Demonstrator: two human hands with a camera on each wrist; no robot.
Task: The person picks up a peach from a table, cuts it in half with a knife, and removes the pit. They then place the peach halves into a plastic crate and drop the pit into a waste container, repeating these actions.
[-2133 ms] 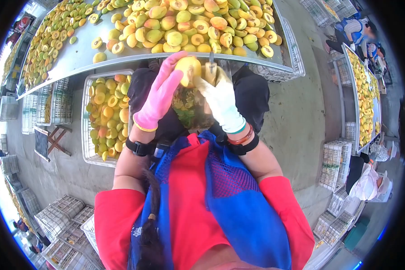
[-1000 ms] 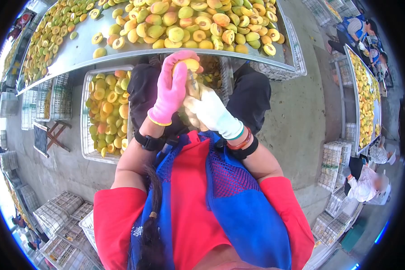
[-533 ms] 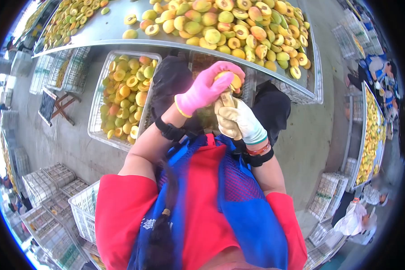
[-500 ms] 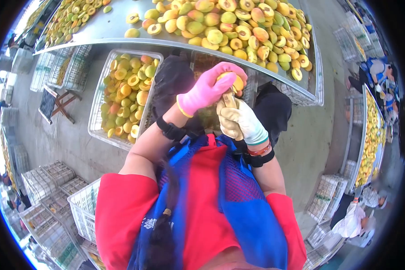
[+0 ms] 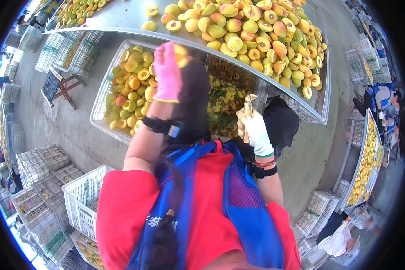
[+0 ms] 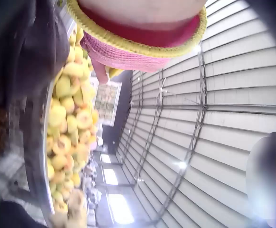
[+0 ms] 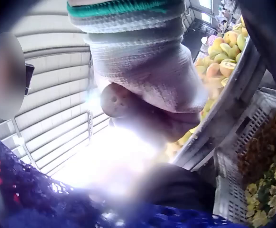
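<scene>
My left hand (image 5: 168, 67), in a pink glove, is raised over a white crate (image 5: 99, 108) of halved yellow peaches. It holds a piece of peach (image 5: 182, 49) that peeks out past its fingers. The left wrist view shows the glove cuff (image 6: 128, 52) and a yellow bit of peach (image 6: 113, 72) under a finger. My right hand (image 5: 253, 128), in a white glove, grips a small knife (image 5: 249, 102) upright over a crate of peels and pits (image 5: 225, 96). In the right wrist view the knife's wooden handle end (image 7: 115, 100) sticks out of the right hand (image 7: 147, 80).
A metal table (image 5: 121, 18) heaped with whole and halved peaches (image 5: 256, 36) runs across the front. Empty white crates (image 5: 45, 180) are stacked at lower left, with a folding stool (image 5: 60, 85) beside them. Another fruit table (image 5: 366, 166) and people (image 5: 382, 96) are at the right.
The hands were together on one peach with the knife in it. Now they have parted: the left hand has swung left over the crate of halves, and the right has dropped lower with the knife.
</scene>
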